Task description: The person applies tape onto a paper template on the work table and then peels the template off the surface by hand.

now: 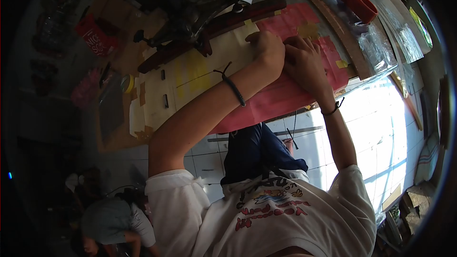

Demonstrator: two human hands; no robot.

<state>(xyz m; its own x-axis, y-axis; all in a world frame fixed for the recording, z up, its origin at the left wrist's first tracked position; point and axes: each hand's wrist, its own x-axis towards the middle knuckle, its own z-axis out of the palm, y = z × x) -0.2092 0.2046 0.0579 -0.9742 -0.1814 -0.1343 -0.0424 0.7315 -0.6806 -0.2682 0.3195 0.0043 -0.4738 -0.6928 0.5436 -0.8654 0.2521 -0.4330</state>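
Okay, so from where I'm standing, the red sheet (pixel 276 93) is lying along the near edge of the worktop (pixel 107 138), just in front of the dark metal bar (pixel 162 58). Both hands are at it, knuckles nearly meeting: left hand (pixel 269 54) curled, right hand (pixel 307 66) with its fingers bent down toward the red. Can't tell from here whether either one is really pinching anything, the fingertips are hidden.

My two cents: I'd keep one palm flat as an anchor, work the edge in short bits, and smooth outward so it doesn't pucker. Mind the tape patches (pixel 309 29) too, they could probably lift if you drag across them.

Container-wise, there's a red box-shaped holder (pixel 358 4) at the far right and a red container with white lettering (pixel 96 35) over on the left. No clue what's in either, their insides are too dark.
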